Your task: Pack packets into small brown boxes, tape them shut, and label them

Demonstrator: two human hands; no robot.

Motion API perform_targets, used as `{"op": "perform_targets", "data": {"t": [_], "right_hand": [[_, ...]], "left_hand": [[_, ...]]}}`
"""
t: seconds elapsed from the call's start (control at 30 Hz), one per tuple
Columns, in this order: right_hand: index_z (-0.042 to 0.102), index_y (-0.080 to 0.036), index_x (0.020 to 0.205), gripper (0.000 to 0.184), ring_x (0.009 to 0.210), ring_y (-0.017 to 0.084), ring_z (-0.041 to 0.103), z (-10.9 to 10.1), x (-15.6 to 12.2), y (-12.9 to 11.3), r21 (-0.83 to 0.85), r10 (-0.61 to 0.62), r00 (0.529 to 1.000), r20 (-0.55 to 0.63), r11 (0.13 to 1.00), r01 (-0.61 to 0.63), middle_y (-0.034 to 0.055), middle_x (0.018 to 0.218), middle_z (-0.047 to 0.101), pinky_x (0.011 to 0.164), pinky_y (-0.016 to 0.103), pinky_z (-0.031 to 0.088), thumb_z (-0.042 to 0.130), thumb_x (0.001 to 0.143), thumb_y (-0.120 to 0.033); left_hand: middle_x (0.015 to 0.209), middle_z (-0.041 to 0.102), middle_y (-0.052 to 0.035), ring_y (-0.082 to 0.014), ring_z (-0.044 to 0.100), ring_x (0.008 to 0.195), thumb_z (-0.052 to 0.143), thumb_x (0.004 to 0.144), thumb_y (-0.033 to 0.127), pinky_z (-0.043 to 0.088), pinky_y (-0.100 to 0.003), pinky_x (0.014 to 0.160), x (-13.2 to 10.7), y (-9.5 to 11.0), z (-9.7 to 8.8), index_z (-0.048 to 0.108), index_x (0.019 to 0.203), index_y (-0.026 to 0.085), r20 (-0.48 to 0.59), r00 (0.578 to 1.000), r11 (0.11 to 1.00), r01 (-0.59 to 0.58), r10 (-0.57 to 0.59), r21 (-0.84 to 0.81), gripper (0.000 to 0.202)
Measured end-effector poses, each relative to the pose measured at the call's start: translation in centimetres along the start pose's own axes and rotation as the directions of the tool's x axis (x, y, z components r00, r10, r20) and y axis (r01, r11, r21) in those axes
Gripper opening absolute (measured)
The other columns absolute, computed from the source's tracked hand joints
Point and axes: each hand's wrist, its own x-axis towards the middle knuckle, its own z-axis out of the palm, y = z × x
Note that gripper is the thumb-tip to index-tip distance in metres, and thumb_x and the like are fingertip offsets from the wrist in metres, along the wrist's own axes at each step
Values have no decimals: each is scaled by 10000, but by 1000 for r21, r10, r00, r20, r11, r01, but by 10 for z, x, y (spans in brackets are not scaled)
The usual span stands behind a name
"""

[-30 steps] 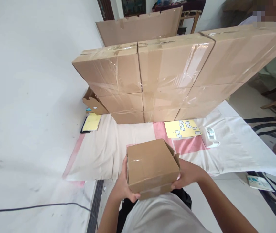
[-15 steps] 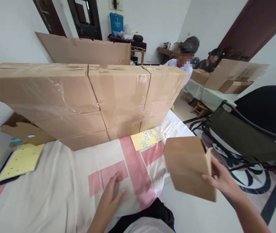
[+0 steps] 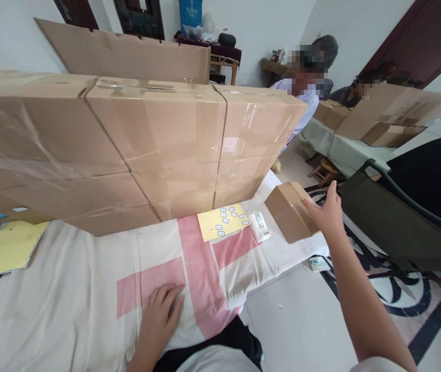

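Note:
My right hand is stretched out to the right and grips a small brown cardboard box, tilted, over the right end of the cloth-covered table. My left hand lies flat with fingers apart on the cloth's pink stripe, holding nothing. A white tape dispenser and a yellow sheet of small labels lie just left of the box.
A wall of large taped cartons stands across the back of the table. A second yellow sheet lies at far left. A dark folding chair stands to the right. Two other people sit at a table with boxes further back.
Both hands held the small box in front of me a second ago. The left hand let go and settled on the cloth; the right hand carried the box out to the right and farther away.

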Motion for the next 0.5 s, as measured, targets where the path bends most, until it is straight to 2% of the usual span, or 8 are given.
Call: {"op": "perform_targets", "data": {"t": [0.07,0.1,0.17,0.2,0.3,0.37,0.4,0.5], "right_hand": [[43,-172,1659,1199,1510,450,286,-3,-15,18,11,-87,996,-15,996,87,266,1621,296,1140,604,348,659,787,-717],[78,-199,1658,1183,1514,457,275,-2,-28,31,2,-106,994,25,994,106,247,1631,287,1142,619,342,671,777,-719],[221,-240,1632,1075,1523,455,260,8,-57,57,-1,-71,991,113,997,72,214,1662,219,1137,610,360,668,778,-717],[269,-246,1615,1025,1534,447,239,16,-71,67,11,-50,993,111,999,49,202,1684,152,1133,594,373,665,788,-706],[302,-232,1587,922,1552,417,198,48,-91,76,84,-31,999,-43,996,34,189,1700,38,1134,571,385,642,834,-641],[296,-234,1575,879,1539,414,215,73,-79,63,103,-16,991,-130,994,29,189,1693,31,1126,579,386,622,854,-617],[302,-230,1567,861,1529,421,223,86,-63,52,97,-1,990,-142,995,15,193,1688,34,1122,584,383,614,859,-610],[363,-168,1530,821,1507,471,209,124,17,4,71,54,990,-131,996,-45,247,1666,58,1127,613,334,612,856,-564]], "left_hand": [[1101,688,-51,-242,635,1060,541,976,376,507,-397,897,-1,-3,1,703,1179,312,-13,1000,1000,-12,12,22,268],[1099,688,-48,-240,639,1055,550,971,377,511,-388,888,-1,-5,2,703,1180,315,-19,1000,999,-22,22,34,267],[1098,690,-46,-239,645,1047,566,960,385,518,-381,875,-4,-9,4,700,1187,320,-26,999,997,-44,46,61,271],[1098,691,-46,-240,648,1043,572,956,390,523,-379,866,-5,-12,5,698,1195,322,-26,998,995,-58,60,78,278],[1109,693,-50,-238,659,1042,574,952,386,541,-376,849,-9,-22,7,688,1225,325,-3,995,987,-97,99,130,302],[1125,696,-50,-233,669,1046,576,948,370,557,-370,846,-12,-31,8,686,1241,330,22,993,979,-117,115,168,316],[1129,700,-48,-229,677,1040,581,944,366,566,-363,836,-13,-36,9,688,1246,336,30,992,974,-129,126,186,322],[1101,725,-37,-218,707,983,594,928,383,586,-336,773,-16,-48,14,704,1240,361,22,985,958,-171,171,229,331]]}}
